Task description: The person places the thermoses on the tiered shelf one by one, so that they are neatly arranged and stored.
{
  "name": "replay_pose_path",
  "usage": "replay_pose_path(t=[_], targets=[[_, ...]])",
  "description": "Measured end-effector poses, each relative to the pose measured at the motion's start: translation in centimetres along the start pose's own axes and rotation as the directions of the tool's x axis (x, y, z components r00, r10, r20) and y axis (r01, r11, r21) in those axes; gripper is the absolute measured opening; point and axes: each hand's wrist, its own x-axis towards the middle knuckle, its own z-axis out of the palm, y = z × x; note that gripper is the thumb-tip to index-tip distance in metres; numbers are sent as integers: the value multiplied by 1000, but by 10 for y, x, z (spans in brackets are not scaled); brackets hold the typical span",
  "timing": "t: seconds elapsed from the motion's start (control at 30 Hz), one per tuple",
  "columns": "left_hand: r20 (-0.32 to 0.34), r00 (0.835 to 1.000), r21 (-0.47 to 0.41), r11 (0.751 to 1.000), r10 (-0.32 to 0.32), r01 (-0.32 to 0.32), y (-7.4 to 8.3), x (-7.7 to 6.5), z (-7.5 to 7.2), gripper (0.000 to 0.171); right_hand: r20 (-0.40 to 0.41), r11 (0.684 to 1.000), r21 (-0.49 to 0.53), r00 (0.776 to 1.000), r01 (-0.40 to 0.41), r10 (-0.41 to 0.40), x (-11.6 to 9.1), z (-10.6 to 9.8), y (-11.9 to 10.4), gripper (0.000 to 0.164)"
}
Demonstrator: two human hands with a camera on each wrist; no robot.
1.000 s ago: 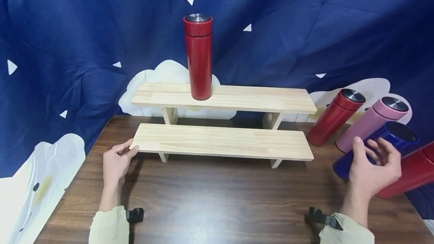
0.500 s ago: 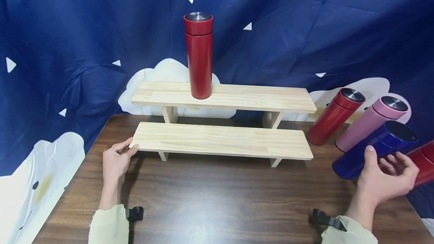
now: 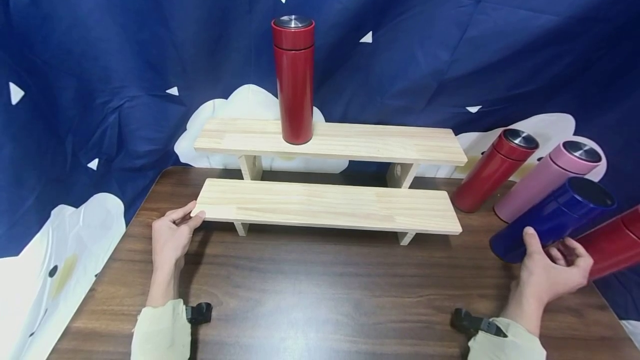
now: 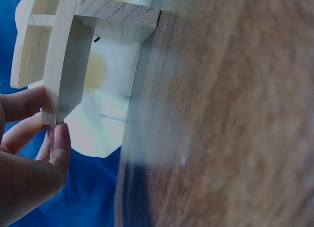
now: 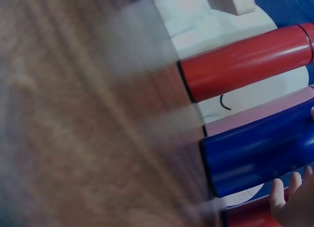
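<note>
- The blue bottle stands on the table, beside the pink bottle.
- The right hand curves near it; whether it grips, I cannot tell.
- The left hand pinches the wooden shelf at one corner.

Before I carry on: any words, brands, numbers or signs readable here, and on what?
None can be read.
Blue bottle, pink bottle, red bottles: no visible lettering.
Wooden shelf: plain grain, no lettering.
Backdrop: printed shapes, no letters.
Black wrist straps: any marking too small to read.
</note>
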Motion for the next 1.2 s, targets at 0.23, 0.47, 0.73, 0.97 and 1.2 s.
replay_pose_path(t=[0.23,0.47,0.73,0.97,1.2], targets=[[0,1000,6,1000,10,-10,0,0,0,39,37,996,-76,998,-38,41,7,-6,17,61],[-1,1000,10,1000,12,-12,0,0,-1,39,73,986,-161,996,-46,59,8,-9,22,67],[15,1000,4,1000,0,0,0,1,-1,40,79,985,-133,990,-107,118,9,-14,30,65],[7,1000,3,1000,1,-1,-1,1,-1,39,85,985,-114,986,-130,140,11,-12,34,71],[6,1000,11,1000,11,-12,0,0,0,39,79,989,-92,990,-113,120,11,-10,39,78]])
